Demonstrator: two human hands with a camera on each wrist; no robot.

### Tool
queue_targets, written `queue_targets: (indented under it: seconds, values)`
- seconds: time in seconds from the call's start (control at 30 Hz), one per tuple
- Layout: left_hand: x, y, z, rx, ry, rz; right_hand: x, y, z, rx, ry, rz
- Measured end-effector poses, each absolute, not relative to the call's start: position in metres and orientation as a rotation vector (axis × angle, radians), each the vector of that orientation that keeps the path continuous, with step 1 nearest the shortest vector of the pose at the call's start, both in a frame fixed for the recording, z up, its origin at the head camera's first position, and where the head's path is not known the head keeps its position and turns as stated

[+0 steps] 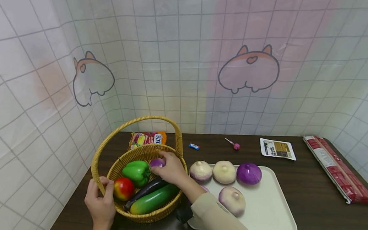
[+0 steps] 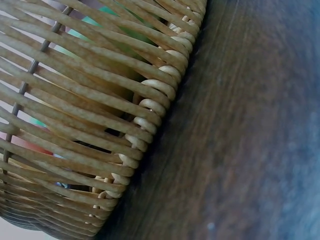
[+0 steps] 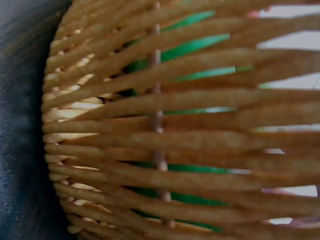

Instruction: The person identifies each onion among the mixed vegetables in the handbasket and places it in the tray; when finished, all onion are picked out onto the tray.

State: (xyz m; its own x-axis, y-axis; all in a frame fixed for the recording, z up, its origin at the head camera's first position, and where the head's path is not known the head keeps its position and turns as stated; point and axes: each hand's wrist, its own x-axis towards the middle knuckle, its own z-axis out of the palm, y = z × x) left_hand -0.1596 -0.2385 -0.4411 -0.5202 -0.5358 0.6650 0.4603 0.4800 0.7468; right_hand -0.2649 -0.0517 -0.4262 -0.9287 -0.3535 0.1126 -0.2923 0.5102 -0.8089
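Note:
A wicker basket [image 1: 151, 218] with a tall arched handle stands at the left of the table. My left hand [image 1: 101, 200] grips it where the handle meets the rim on the near left side. Over the basket's right rim reaches my right hand [image 1: 171, 168], thumb and fingers around a purple onion [image 1: 157, 162] inside. Beside that onion lie a green bell pepper [image 1: 136, 172], a red-yellow mango [image 1: 123, 188], a dark eggplant [image 1: 146, 191] and a green cucumber-like vegetable [image 1: 153, 200]. Both wrist views show only the woven basket wall [image 2: 90, 90] close up, with neither hand visible.
Right of the basket, a white tray [image 1: 270, 206] bears several whitish onions [image 1: 225, 172] and a purple one [image 1: 249, 173]. Along the back lie a candy bag [image 1: 147, 139], a small blue wrapper [image 1: 194, 146], a lollipop [image 1: 235, 146], a white packet [image 1: 277, 149] and a long red package [image 1: 340, 168].

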Motion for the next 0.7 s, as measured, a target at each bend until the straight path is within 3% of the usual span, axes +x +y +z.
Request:
queue_targets:
  seconds: [0.37, 0.7]
  values:
    - [-0.175, -0.255, -0.472, 0.105, -1.722, -1.241, -0.268, -0.059, -0.432, -0.519, 2.636, -1.337]
    - [-0.161, -0.237, -0.442, 0.055, -1.695, -1.213, -0.267, -0.059, -0.432, -0.483, 2.612, -1.397]
